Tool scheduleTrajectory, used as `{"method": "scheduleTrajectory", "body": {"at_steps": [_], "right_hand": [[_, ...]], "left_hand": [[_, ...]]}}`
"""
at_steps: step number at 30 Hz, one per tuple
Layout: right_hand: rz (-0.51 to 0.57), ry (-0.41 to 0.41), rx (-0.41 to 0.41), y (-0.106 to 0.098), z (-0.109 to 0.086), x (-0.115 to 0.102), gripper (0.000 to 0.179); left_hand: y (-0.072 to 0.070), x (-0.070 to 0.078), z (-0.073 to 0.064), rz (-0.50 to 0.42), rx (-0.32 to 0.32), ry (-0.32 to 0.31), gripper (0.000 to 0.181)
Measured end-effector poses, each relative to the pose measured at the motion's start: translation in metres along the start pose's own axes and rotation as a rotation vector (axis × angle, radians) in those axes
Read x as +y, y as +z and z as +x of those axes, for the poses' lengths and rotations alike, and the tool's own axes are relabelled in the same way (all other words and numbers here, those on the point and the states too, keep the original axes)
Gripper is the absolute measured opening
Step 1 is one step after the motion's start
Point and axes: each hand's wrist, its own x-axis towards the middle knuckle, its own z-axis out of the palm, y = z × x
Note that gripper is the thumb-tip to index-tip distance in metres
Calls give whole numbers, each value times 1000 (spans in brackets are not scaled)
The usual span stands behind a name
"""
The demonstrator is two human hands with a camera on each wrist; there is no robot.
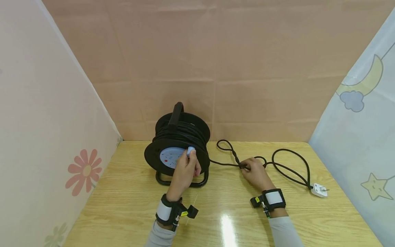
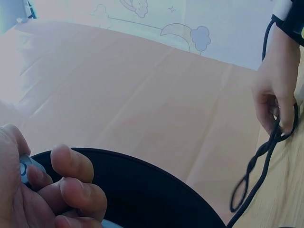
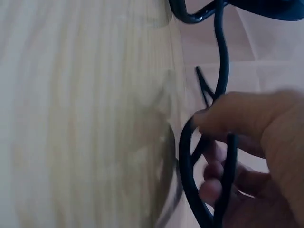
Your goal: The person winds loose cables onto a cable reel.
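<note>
A black cable reel point(image 1: 203, 159) with a blue socket face stands on its tubular foot, left of the table's middle. My left hand point(image 1: 185, 166) grips the reel's small blue winding knob point(image 1: 190, 150) at the front right of the disc; in the left wrist view the knob point(image 2: 32, 168) shows between thumb and curled fingers. Black cord point(image 1: 223, 164) runs from the reel to my right hand point(image 1: 255, 173), which pinches it just above the table. In the right wrist view several strands of cord point(image 3: 187, 166) pass between thumb and fingers. A twisted loop of cord point(image 1: 226, 145) lies beyond that hand.
Farther right, a big loop of cord point(image 1: 307, 166) ends in a white three-pin plug point(image 1: 319, 190) near the table's right edge. A brown paper wall point(image 1: 262, 85) closes the back. Patterned sheets point(image 1: 46, 120) stand along both sides of the wooden table point(image 1: 123, 206).
</note>
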Motion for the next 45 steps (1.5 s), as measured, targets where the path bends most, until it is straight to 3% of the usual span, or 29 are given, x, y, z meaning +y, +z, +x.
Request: {"method": "scheduleTrajectory", "body": {"at_steps": [4,13,21,30,33,36,40,45], "right_hand": [[15,16,-19,-6,0,0,22],[-94,1,98,-10,4,-5,15],[34,-31,11,-7,6,-7,48],[24,-102,0,-3,4,-4,50],[11,-99,-28,-3,5,-4,61],[-18,-96,-45,-2,6,-5,69],[-29,-66,-64,0,6,-7,52],[-28,10,-88,2,6,-6,36]], "left_hand": [[1,-2,0,3,3,17,42],[3,-1,-1,12,14,2,47],[4,-1,-2,17,4,13,47],[9,-2,-3,26,0,-29,41],[11,4,-3,43,-6,-42,38],[10,19,-4,47,-15,-44,36],[8,36,-6,45,-16,-41,34],[10,35,-7,42,-15,-27,33]]}}
